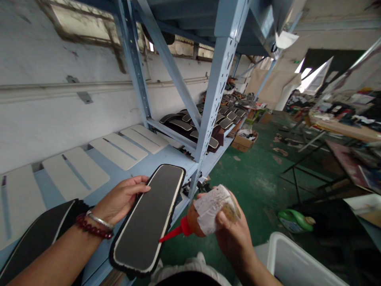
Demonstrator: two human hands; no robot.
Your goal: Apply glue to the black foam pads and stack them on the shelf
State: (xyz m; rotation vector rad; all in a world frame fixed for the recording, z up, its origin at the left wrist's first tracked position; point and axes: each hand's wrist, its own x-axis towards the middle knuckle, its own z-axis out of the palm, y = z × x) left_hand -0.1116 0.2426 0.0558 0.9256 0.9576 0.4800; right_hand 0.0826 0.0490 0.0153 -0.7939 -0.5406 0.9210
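My left hand [127, 198] grips the left edge of a long dark panel [145, 214] with rounded ends, its thumb on the face and the fingers hidden beneath. A whitish line runs inside the panel's black fuzzy rim. In my right hand [233, 228] lies a squeeze bottle [195, 220] with a red nozzle, wrapped in stained white paper. The nozzle points down to the left, and its tip is at the panel's right border; whether it touches, I cannot tell. Another dark panel [35, 238] with a black edge lies left of my left forearm.
Several pale flat pieces [76, 172] lie in a row on the blue shelf [160, 157] along the wall. A blue metal post [212, 95] rises ahead. More dark panels [181, 125] fill the rack beyond. At lower right are a white bin [294, 258] and a green jug [293, 220].
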